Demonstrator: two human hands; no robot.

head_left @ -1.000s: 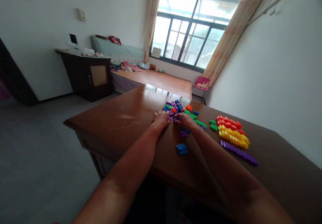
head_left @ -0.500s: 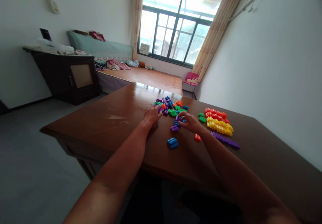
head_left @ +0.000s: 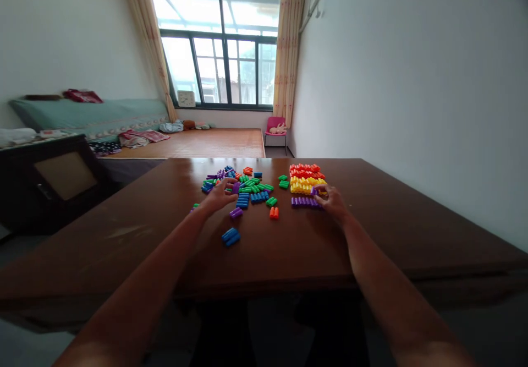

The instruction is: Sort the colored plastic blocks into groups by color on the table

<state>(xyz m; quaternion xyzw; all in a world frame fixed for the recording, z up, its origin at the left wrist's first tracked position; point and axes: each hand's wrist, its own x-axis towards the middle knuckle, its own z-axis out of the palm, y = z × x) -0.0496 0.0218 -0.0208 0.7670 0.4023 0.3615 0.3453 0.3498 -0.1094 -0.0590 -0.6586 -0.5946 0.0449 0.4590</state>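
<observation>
At the near side of a mixed pile of ribbed plastic blocks [head_left: 251,185], my left hand [head_left: 218,196] pinches a purple block [head_left: 235,189]. My right hand [head_left: 334,203] is closed on another purple block [head_left: 314,191], held at the right end of a purple row [head_left: 304,202]. Behind that row lie yellow blocks [head_left: 303,185] and, farther back, red blocks [head_left: 304,170]. A loose purple block [head_left: 236,213] and a blue block [head_left: 231,237] lie nearer me. My right fingers partly cover the row ends.
The blocks lie on a brown wooden table [head_left: 272,257]. An orange-red block [head_left: 274,213] and green blocks [head_left: 283,184] sit between the pile and the rows. Beyond the table are a bed [head_left: 223,141], a pink chair [head_left: 275,122] and a dark cabinet [head_left: 53,174].
The view has turned right and levelled. My right hand has moved from the pile to the purple row with a purple block. My left hand stays by the pile, now holding a purple block up.
</observation>
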